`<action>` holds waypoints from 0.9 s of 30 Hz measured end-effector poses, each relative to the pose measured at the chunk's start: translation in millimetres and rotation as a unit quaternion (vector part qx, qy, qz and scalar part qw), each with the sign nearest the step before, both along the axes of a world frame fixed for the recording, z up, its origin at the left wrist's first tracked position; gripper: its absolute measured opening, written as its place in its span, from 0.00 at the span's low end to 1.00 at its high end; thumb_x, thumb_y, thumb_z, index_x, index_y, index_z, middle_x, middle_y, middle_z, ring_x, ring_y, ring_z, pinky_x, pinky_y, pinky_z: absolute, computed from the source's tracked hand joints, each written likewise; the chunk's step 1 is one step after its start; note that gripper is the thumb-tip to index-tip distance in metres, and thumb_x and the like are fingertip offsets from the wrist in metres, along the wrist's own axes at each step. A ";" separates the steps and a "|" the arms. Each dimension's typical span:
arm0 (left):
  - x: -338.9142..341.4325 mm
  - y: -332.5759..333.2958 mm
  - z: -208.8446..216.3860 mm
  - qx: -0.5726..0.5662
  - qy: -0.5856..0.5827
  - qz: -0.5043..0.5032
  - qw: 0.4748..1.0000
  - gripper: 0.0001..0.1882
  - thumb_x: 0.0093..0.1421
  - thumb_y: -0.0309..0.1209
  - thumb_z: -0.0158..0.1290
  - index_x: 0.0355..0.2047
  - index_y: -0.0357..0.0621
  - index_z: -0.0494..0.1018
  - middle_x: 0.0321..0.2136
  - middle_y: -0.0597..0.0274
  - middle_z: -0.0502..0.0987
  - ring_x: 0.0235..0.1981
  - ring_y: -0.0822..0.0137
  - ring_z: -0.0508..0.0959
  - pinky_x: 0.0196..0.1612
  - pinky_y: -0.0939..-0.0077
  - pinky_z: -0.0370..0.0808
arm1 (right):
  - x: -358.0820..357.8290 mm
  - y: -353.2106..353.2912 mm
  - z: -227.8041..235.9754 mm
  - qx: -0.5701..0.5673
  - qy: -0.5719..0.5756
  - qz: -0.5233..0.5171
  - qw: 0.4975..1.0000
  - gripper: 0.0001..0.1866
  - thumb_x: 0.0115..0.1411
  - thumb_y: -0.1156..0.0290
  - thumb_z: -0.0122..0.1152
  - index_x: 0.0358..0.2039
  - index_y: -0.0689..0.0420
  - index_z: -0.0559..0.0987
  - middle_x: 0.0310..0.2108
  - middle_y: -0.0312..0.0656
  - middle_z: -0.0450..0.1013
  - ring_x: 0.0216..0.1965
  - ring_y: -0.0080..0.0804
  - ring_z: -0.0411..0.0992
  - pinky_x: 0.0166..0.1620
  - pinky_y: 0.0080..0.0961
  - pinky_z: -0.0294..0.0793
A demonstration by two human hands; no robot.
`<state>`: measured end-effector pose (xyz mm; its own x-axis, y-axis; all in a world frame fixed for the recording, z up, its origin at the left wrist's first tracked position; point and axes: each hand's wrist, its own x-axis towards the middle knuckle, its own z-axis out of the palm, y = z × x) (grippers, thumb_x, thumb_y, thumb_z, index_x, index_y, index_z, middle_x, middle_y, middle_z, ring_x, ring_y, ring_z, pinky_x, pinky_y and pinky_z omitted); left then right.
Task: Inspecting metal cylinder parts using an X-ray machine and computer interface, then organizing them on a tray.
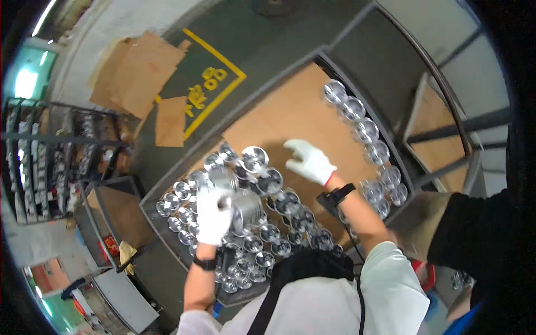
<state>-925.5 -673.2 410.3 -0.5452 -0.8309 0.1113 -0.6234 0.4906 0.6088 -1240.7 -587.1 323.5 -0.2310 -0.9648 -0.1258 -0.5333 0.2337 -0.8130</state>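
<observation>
My left hand [213,216], in a white glove, grips a shiny metal cylinder part [246,211] above a cluster of several similar shiny metal cup parts [262,240]. These stand packed on a brown board [290,114] inside a dark metal frame. My right hand [309,161], also in a white glove, hovers with fingers spread over the bare board, just right of the cluster. It holds nothing. A row of more metal parts [365,134] runs along the board's right edge.
Flattened cardboard sheets [139,72] lie on the dark floor beyond a yellow painted line [215,92]. A metal rack [50,162] loaded with parts stands at the left. A person's dark sleeve [474,229] reaches in from the right.
</observation>
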 end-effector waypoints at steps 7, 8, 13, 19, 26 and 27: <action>-179.5 -11.8 -18.6 0.005 0.015 -0.132 0.991 0.12 0.51 0.28 0.61 0.38 0.51 0.85 0.37 0.47 0.83 0.38 0.40 0.82 0.46 0.51 0.79 | -88.9 153.4 6.3 0.016 -0.087 -0.306 0.948 0.24 0.67 0.68 0.67 0.61 0.61 0.76 0.56 0.44 0.78 0.55 0.32 0.76 0.61 0.31 0.75; -200.4 -3.0 -25.8 0.052 -0.079 -0.144 0.985 0.12 0.52 0.32 0.61 0.38 0.56 0.86 0.36 0.48 0.82 0.40 0.43 0.82 0.47 0.50 0.78 | -88.9 168.7 6.6 0.019 -0.100 -0.335 0.937 0.24 0.68 0.69 0.66 0.62 0.62 0.75 0.57 0.44 0.77 0.58 0.32 0.74 0.63 0.31 0.72; -254.1 56.8 -84.5 0.057 -0.256 -0.217 0.940 0.13 0.59 0.44 0.58 0.43 0.66 0.85 0.44 0.54 0.82 0.48 0.51 0.81 0.59 0.37 0.65 | -68.4 222.0 17.4 0.048 -0.152 -0.414 0.896 0.24 0.67 0.73 0.65 0.62 0.65 0.75 0.58 0.46 0.76 0.58 0.33 0.75 0.64 0.30 0.72; -276.7 97.5 -120.5 0.112 -0.308 -0.242 0.913 0.13 0.59 0.43 0.58 0.44 0.66 0.85 0.44 0.52 0.82 0.51 0.51 0.81 0.60 0.37 0.62 | -69.2 269.1 -5.0 0.060 -0.156 -0.463 0.870 0.23 0.68 0.76 0.65 0.62 0.65 0.75 0.58 0.46 0.77 0.57 0.33 0.75 0.63 0.30 0.73; -328.2 103.2 -126.6 0.056 -0.263 -0.242 0.932 0.12 0.61 0.40 0.58 0.44 0.61 0.85 0.44 0.54 0.82 0.50 0.53 0.80 0.63 0.31 0.58 | -53.8 275.0 -12.4 0.073 -0.213 -0.469 0.854 0.23 0.68 0.77 0.63 0.62 0.66 0.74 0.58 0.46 0.76 0.58 0.32 0.75 0.64 0.29 0.73; -337.1 105.0 -124.3 0.038 -0.267 -0.247 0.931 0.12 0.62 0.39 0.57 0.44 0.61 0.85 0.44 0.55 0.82 0.50 0.53 0.80 0.63 0.29 0.57 | -53.3 278.0 -15.3 0.080 -0.214 -0.468 0.854 0.23 0.68 0.78 0.63 0.62 0.67 0.74 0.58 0.46 0.76 0.58 0.32 0.75 0.64 0.29 0.73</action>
